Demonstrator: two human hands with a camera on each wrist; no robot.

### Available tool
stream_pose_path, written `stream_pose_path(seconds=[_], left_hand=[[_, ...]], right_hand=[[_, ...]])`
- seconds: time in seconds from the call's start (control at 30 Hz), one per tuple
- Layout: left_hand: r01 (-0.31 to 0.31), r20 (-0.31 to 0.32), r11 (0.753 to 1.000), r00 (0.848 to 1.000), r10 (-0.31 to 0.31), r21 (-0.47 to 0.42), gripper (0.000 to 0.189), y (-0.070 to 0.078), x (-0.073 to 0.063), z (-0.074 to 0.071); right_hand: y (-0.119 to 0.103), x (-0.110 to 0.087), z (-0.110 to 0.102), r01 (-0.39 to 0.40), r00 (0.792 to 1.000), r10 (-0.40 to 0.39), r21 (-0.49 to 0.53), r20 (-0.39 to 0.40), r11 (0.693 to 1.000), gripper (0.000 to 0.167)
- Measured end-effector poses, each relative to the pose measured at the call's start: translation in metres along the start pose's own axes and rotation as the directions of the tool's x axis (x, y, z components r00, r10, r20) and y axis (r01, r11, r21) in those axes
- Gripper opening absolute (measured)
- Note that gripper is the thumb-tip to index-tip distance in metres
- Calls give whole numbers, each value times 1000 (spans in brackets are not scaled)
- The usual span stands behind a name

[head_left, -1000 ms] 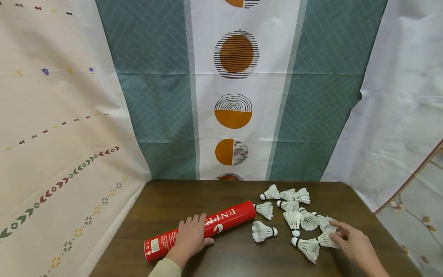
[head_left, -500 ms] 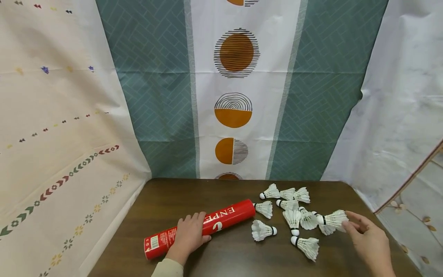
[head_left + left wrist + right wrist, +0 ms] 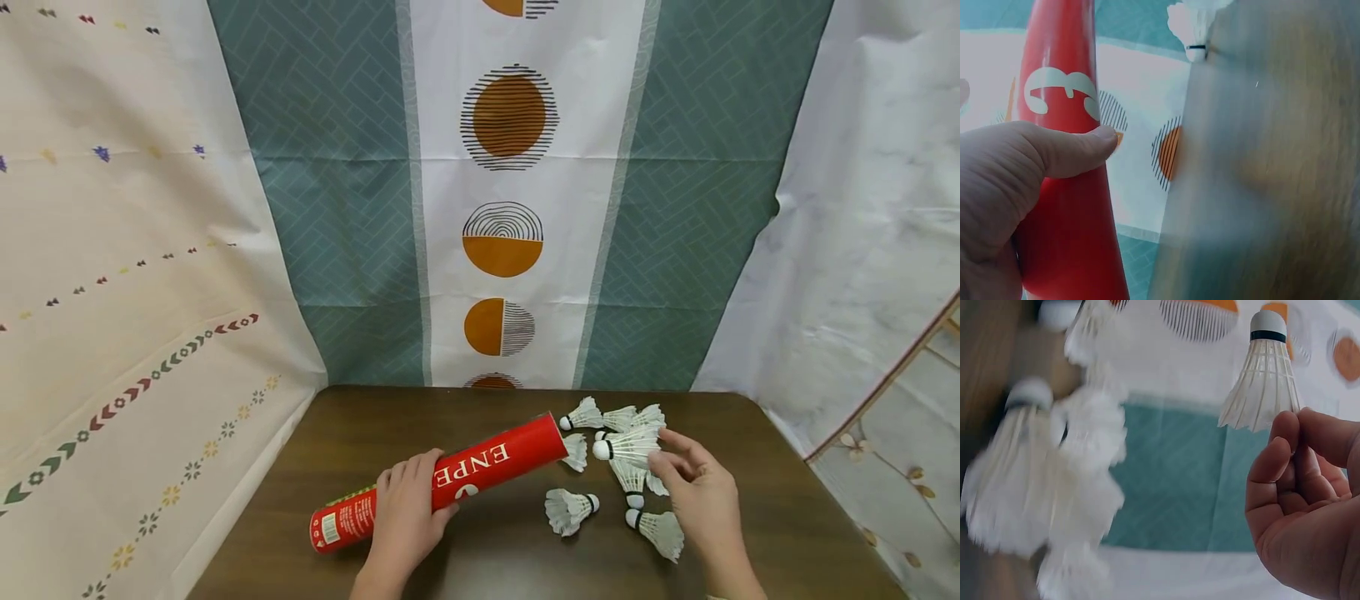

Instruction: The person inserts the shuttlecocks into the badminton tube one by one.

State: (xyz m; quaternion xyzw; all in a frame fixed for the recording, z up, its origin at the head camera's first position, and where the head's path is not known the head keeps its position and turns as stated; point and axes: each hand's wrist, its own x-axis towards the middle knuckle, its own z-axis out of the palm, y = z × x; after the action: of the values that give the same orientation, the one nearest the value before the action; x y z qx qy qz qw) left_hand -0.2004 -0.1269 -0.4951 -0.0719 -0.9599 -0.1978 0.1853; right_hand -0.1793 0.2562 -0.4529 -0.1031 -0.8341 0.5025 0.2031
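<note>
My left hand (image 3: 408, 508) grips a red shuttlecock tube (image 3: 495, 467) around its middle, thumb across the front. The tube slants, its right end raised above the table. Between thumb and fingertips my right hand (image 3: 701, 492) pinches a white shuttlecock (image 3: 1266, 381) by the feather edge. In the head view that held shuttlecock points its cork left, towards the tube's raised end, with a gap between them. Below it lie several other shuttlecocks, partly hidden by the held one and the hand.
A lone shuttlecock (image 3: 570, 510) lies in front of the tube's right end, and another (image 3: 657, 533) lies near my right wrist. More shuttlecocks (image 3: 583, 413) lie at the back right of the dark wooden table (image 3: 420, 412). A patterned curtain (image 3: 337, 250) hangs behind.
My right hand picked a shuttlecock off the pile and carried it left. My left hand lifted the tube's right end from the table; earlier the tube lay flat.
</note>
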Motion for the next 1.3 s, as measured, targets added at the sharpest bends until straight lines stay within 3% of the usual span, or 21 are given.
stream_pose_path(seconds=[0.23, 0.33, 0.43, 0.53, 0.67, 0.77, 0.87, 0.97, 1.07, 1.13, 1.2, 1.27, 1.3], left_hand=[[-25, -23, 1000, 999, 25, -3, 89, 8, -6, 1], [-29, -18, 1000, 999, 29, -3, 90, 9, -7, 2], [-24, -3, 1000, 1000, 24, -9, 90, 9, -7, 3], [-6, 8, 1000, 1000, 6, -17, 90, 8, -7, 4], [13, 16, 999, 1000, -12, -30, 90, 7, -7, 4], [6, 14, 1000, 1000, -6, -31, 90, 7, -6, 3], [-11, 1, 1000, 1000, 11, -26, 91, 8, -5, 2], [-23, -13, 1000, 1000, 22, -10, 91, 9, -5, 2], [-29, -21, 1000, 999, 29, 10, 92, 8, -5, 2], [-25, -22, 1000, 999, 25, 14, 92, 7, -5, 2], [-7, -28, 1000, 1000, 7, 11, 92, 4, -5, 3], [23, -38, 1000, 999, -23, 3, 92, 2, -5, 2], [40, -43, 999, 998, -40, -1, 92, 0, -5, 2]], right_hand=[[-18, -8, 28, 77, 996, -81, 100, 35, 992, 40], [-21, -10, 41, 97, 989, -113, 151, 96, 984, 41], [-23, -14, 53, 99, 973, -147, 257, 175, 961, 43], [-24, -17, 62, 95, 965, -171, 340, 200, 935, 42], [-24, -19, 70, 112, 968, -178, 331, 177, 937, 37], [-24, -22, 74, 109, 963, -173, 292, 206, 950, 42], [-25, -24, 79, 82, 942, -170, 290, 291, 953, 56], [-25, -26, 83, 51, 903, -176, 310, 391, 949, 70], [-22, -26, 83, 45, 877, -190, 317, 442, 947, 75], [-19, -25, 81, 66, 886, -203, 319, 417, 946, 71], [-15, -22, 78, 111, 916, -218, 309, 337, 945, 59], [-12, -19, 75, 194, 941, -252, 250, 226, 949, 44], [-11, -18, 74, 253, 940, -289, 197, 181, 947, 37]])
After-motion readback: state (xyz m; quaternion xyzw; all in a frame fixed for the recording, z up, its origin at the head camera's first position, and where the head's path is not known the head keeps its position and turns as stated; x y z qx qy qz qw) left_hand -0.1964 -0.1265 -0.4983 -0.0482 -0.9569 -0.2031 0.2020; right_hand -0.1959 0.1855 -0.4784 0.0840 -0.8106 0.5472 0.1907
